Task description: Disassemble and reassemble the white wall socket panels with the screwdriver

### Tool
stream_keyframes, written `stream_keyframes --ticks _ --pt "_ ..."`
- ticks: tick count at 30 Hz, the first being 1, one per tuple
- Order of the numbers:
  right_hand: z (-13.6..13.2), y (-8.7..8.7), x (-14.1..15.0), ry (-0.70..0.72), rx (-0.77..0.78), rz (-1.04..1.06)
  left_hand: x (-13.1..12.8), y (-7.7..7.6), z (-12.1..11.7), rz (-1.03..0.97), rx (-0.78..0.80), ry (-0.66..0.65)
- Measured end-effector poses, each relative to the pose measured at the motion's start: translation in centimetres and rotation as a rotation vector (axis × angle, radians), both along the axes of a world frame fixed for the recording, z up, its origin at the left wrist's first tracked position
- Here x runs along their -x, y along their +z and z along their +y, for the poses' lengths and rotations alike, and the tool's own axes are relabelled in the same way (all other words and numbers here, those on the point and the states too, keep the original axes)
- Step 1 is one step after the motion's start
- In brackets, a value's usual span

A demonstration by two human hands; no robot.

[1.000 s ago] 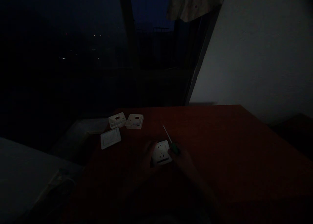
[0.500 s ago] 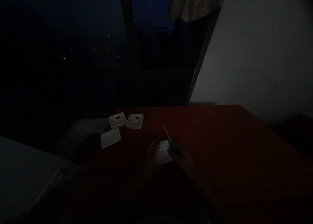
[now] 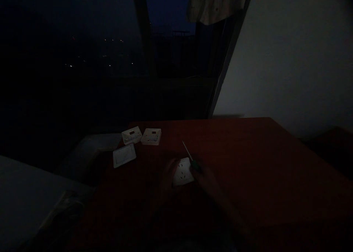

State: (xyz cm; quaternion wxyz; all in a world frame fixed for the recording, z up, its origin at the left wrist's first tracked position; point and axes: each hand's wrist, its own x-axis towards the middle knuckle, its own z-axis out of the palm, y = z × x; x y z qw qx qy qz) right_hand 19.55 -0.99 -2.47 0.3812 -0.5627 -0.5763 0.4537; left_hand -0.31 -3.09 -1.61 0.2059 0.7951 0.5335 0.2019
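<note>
Between my hands is a white wall socket (image 3: 182,172) with its slotted face turned up toward me. My left hand (image 3: 167,176) grips it along its left edge, with fingers at the upper left corner. In my right hand (image 3: 204,175) is a screwdriver (image 3: 196,166) with a green handle, its thin shaft pointing away and up to the left. The fingers of that hand also lie against the socket's right edge. Dim light hides much of both hands.
Two white mounting boxes (image 3: 151,136) (image 3: 131,135) stand side by side at the table's far left. A white switch or cover plate (image 3: 124,155) lies nearer me. The reddish table (image 3: 248,153) meets a dark window (image 3: 110,61) and a pale wall (image 3: 289,61).
The dark outline around the socket's middle panel has faded from view, and the socket has tilted slightly. My hands stay almost in place, with the screwdriver still in the right one.
</note>
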Motion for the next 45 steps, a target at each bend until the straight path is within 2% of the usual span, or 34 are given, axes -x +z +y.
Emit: stream_keyframes --ticks 6,12,18,23,27,31,33,38,41,45 --pt "0.6 -0.4 0.1 -0.01 0.016 -0.05 -0.2 0.5 0.4 0.056 -0.002 0.004" --pt "0.9 0.0 0.2 0.011 0.017 -0.099 -0.9 1.4 1.3 0.237 0.026 0.009" --pt "0.7 -0.2 0.3 0.015 -0.003 -0.107 -1.1 0.8 1.2 0.127 -0.02 -0.079" --pt "0.0 0.0 0.1 0.009 -0.027 -0.078 -1.3 1.0 0.8 0.076 -0.061 -0.054" --pt "-0.7 0.2 -0.2 -0.004 -0.029 -0.066 -1.3 1.6 1.1 0.142 -0.077 -0.01" --pt "-1.1 0.0 -0.3 -0.019 0.003 -0.061 0.8 2.4 2.4 0.229 -0.209 0.086" --pt "-1.1 -0.1 -0.3 -0.019 0.015 -0.059 2.7 2.8 3.5 0.271 -0.272 0.164" --pt "-1.2 -0.3 -0.3 -0.025 0.022 -0.054 7.9 3.0 6.3 0.366 -0.331 0.264" --pt "-1.2 -0.3 -0.3 -0.024 0.021 -0.052 9.5 2.9 7.0 0.421 -0.321 0.256" --pt "-1.2 -0.5 -0.3 -0.022 0.022 -0.049 10.1 2.8 7.1 0.447 -0.288 0.221"
